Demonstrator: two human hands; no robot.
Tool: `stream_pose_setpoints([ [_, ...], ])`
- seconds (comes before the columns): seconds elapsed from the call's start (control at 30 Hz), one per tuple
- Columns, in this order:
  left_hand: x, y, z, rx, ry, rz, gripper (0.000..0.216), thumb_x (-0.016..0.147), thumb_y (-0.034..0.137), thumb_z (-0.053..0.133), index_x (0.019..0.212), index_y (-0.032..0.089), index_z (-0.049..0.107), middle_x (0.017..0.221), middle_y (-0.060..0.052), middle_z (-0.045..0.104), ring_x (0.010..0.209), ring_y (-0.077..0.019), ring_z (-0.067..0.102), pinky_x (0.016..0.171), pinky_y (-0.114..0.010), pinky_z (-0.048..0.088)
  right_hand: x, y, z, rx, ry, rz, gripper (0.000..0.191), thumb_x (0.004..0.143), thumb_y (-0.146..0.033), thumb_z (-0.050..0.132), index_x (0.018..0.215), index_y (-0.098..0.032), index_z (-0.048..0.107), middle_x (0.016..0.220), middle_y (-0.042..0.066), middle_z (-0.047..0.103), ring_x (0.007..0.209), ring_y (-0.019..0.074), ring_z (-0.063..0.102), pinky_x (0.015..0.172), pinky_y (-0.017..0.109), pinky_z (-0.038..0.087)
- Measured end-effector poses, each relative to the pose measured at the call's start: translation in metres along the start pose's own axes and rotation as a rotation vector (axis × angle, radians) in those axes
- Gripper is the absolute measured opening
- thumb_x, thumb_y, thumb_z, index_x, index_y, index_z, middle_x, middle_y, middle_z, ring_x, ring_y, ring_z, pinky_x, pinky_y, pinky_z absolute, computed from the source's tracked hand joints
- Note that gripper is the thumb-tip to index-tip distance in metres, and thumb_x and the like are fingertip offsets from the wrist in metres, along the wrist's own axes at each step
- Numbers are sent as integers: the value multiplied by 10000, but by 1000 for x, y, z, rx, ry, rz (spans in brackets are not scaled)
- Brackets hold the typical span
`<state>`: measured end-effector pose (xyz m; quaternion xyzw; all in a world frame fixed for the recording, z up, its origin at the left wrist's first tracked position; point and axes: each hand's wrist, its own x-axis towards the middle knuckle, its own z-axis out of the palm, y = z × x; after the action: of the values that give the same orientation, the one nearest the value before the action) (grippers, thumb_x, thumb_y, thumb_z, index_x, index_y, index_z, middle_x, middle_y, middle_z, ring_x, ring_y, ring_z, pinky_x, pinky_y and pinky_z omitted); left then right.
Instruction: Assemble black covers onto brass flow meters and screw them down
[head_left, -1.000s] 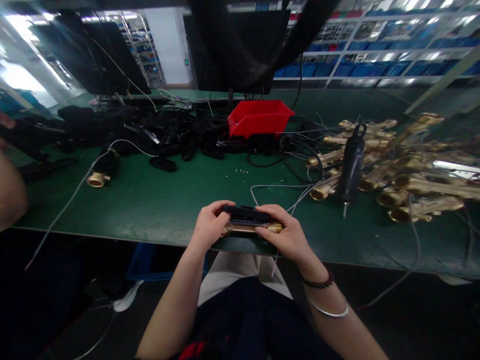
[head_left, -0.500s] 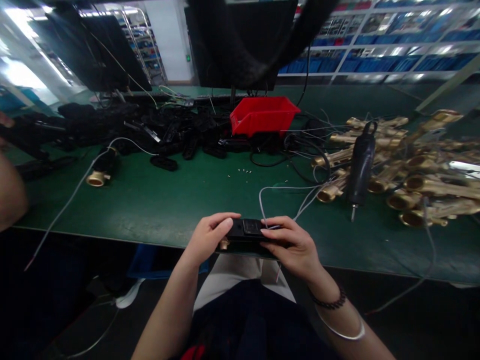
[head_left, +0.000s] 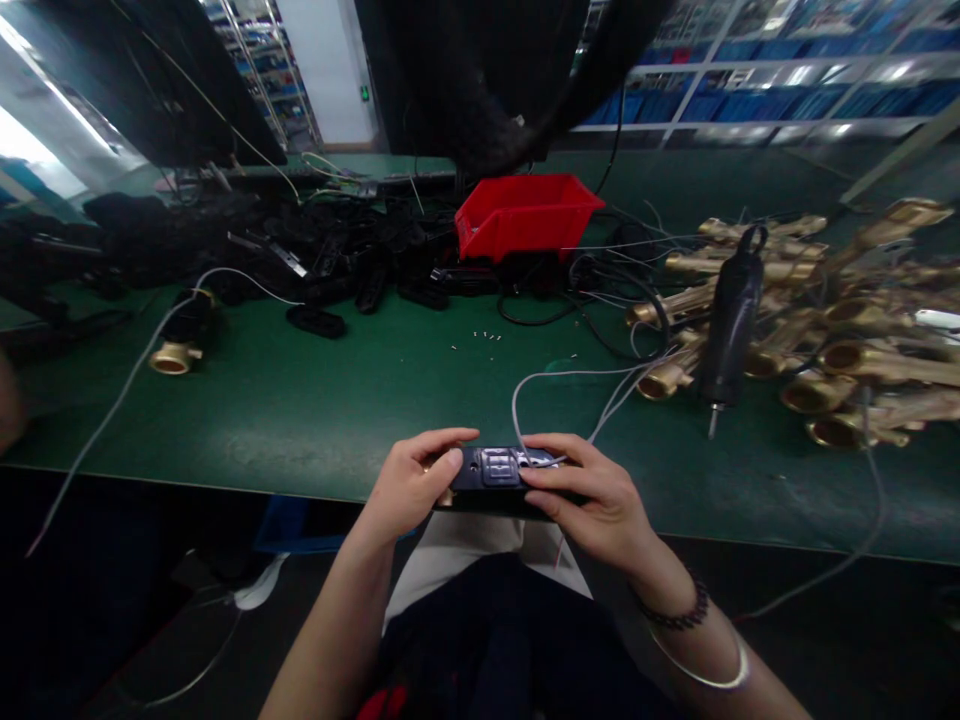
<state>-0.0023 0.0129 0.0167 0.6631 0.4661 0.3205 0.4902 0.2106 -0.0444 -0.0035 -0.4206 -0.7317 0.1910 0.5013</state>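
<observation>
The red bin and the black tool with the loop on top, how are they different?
The red bin is bright red, wide and open-topped; the black tool is dark, slim and long. The red bin sits at the back of the green table, by the black parts; the black tool is propped on the brass fittings at the right, its tip pointing down. No hand touches either.

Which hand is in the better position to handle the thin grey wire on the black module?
The right hand, probably. Its fingers lie on the black module where the grey wire meets it, while the left hand grips the opposite end.
</observation>
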Motion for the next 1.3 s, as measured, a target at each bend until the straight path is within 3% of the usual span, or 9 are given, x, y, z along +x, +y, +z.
stream_pose_setpoints([
  [0.2,-9,5,4,405,220,420,265,840,211,477,1000,160,682,1033,-97,691,980,-209,619,892,-378,500,0,-1,-3,10,-58,-4,227,830,-158,644,1016,-275,697,1153,68,613,1003,191,613,793,301,548],
  [0.3,-12,4,7,556,157,585,286,872,301,523,1090,155,638,1104,-122,669,1005,-225,620,877,-377,514,3,-2,-9,30,-95,-6,240,856,-165,610,1051,-280,689,1178,70,606,1025,186,607,815,306,543],
  [0.4,-14,2,9,633,84,577,377,852,386,566,1154,162,595,1068,-123,677,959,-233,642,823,-365,537,6,-2,-16,71,-164,45,202,882,-221,583,1036,-280,701,1187,70,618,1034,199,615,839,333,539],
  [0.6,-12,6,8,637,48,466,317,796,346,636,1068,184,614,964,-74,685,859,-200,657,765,-323,548,17,-11,-42,-21,-92,212,128,834,-314,632,826,-250,742,975,62,709,859,217,681,754,336,572],
  [0.77,-10,3,9,617,90,503,313,752,326,680,1027,186,625,937,-71,693,805,-200,666,710,-312,558,69,4,-83,-352,142,374,200,828,-336,599,894,-197,726,711,48,694,539,179,631,537,300,533],
  [0.9,-9,-2,11,613,142,580,293,765,330,667,1016,186,620,920,-71,701,773,-205,676,656,-308,563,115,55,-91,-609,-137,463,124,772,-130,608,808,-181,715,823,52,699,757,201,646,738,316,501],
  [1.07,-8,-4,12,613,178,611,283,789,361,639,1020,198,622,907,-70,707,769,-203,680,648,-301,562,127,104,-74,-630,-267,560,146,631,-42,696,592,-169,636,605,20,628,571,167,573,558,258,441],
  [1.17,-9,-3,12,609,166,600,301,791,381,640,1028,197,624,910,-74,705,777,-202,678,666,-306,561,122,97,-70,-613,-256,554,170,696,-46,633,583,-166,591,619,22,609,592,155,561,583,251,429],
  [1.3,-9,-3,11,612,154,594,317,812,420,610,1033,193,623,917,-77,704,782,-202,675,666,-308,557,110,41,-73,-478,-237,480,67,819,-145,554,793,-170,611,715,7,626,649,142,584,619,239,450],
])
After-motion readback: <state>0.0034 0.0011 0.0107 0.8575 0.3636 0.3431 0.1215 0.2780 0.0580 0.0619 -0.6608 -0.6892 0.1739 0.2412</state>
